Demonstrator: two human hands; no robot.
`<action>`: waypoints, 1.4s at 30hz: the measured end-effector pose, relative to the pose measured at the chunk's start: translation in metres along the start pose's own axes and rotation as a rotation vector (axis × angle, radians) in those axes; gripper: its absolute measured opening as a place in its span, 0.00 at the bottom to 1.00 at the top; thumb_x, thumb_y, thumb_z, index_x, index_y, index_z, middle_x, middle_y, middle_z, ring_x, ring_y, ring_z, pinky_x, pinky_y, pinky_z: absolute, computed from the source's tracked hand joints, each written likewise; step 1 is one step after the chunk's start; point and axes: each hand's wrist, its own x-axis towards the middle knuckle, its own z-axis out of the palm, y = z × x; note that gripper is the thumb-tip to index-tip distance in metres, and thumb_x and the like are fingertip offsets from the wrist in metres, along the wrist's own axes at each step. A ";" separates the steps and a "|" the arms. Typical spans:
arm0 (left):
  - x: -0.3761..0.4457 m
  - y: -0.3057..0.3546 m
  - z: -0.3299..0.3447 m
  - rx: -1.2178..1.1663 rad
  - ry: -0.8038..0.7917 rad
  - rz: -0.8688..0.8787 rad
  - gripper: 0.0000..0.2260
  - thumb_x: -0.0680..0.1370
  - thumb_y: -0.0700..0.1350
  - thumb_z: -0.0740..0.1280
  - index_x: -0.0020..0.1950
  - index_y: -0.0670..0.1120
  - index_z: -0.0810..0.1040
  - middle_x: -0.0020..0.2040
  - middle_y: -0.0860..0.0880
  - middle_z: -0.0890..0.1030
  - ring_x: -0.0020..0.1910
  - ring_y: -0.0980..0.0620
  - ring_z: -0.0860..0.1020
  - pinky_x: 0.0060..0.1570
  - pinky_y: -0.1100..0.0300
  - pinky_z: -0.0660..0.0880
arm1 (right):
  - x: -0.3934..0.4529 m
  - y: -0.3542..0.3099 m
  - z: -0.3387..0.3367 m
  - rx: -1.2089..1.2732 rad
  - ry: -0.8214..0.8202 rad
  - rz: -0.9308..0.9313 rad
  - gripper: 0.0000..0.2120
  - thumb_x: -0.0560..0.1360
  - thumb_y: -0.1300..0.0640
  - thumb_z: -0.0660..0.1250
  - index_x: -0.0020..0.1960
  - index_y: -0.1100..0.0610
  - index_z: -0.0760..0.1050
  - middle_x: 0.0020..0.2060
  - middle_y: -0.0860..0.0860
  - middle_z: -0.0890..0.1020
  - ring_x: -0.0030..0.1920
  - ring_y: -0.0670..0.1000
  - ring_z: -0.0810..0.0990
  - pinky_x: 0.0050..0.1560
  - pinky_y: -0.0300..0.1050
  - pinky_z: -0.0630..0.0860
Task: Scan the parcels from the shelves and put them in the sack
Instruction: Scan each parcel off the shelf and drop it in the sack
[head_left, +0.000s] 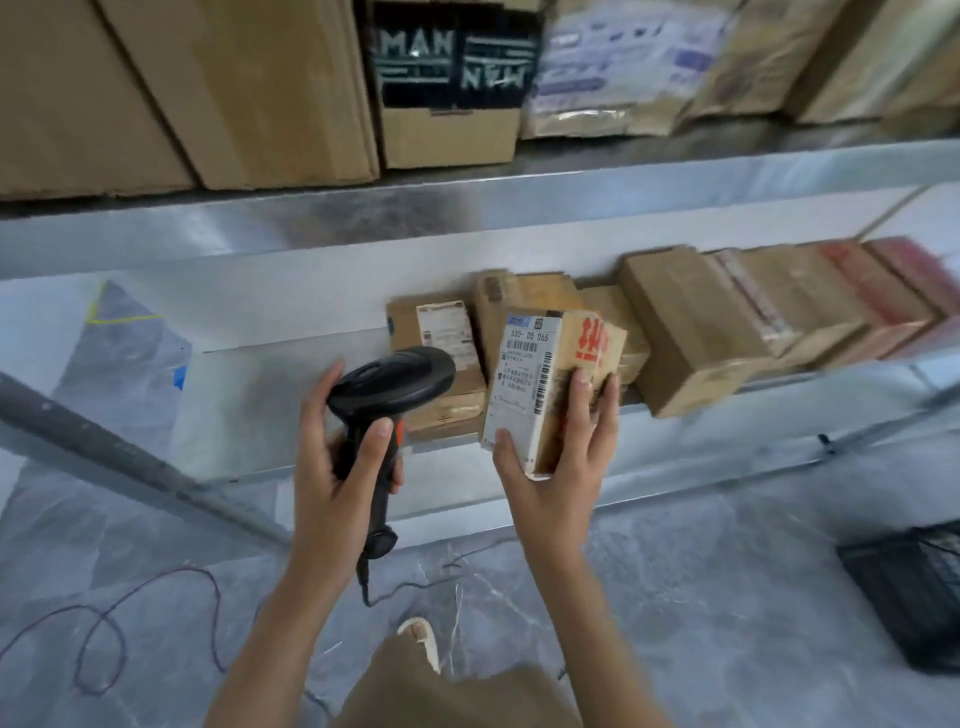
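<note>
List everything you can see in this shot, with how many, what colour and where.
held parcel: one, brown with white label, in right hand
barcode scanner: one, black, in left hand
lower-shelf parcels: count unclear, brown, some with red tape, in a row
upper-shelf boxes: several, brown, one with black print, plus pale mailers
metal shelf: silver, across the middle
cable: one, dark, looping on grey floor at left
black crate: one, floor at right edge
sandalled foot: one, pale sandal, bottom centre
left hand: grips scanner handle
right hand: holds parcel
</note>
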 end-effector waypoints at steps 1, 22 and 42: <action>-0.004 0.003 0.014 -0.002 -0.018 0.003 0.22 0.80 0.44 0.64 0.71 0.61 0.66 0.43 0.44 0.81 0.33 0.45 0.75 0.34 0.55 0.75 | 0.001 0.006 -0.017 -0.001 0.018 0.020 0.40 0.73 0.47 0.69 0.80 0.47 0.56 0.81 0.53 0.52 0.75 0.37 0.52 0.69 0.27 0.55; -0.091 0.044 0.243 -0.035 -0.457 0.047 0.23 0.79 0.44 0.63 0.72 0.60 0.66 0.43 0.47 0.82 0.31 0.45 0.76 0.33 0.56 0.77 | -0.013 0.102 -0.270 -0.123 0.400 0.249 0.43 0.71 0.50 0.73 0.79 0.41 0.54 0.81 0.49 0.52 0.73 0.31 0.50 0.69 0.26 0.50; -0.105 0.003 0.534 -0.116 -0.988 -0.063 0.25 0.74 0.60 0.69 0.71 0.68 0.68 0.43 0.42 0.81 0.33 0.44 0.76 0.38 0.50 0.75 | 0.050 0.229 -0.444 -0.215 0.700 0.507 0.44 0.72 0.56 0.76 0.78 0.38 0.54 0.81 0.45 0.51 0.69 0.26 0.48 0.65 0.32 0.54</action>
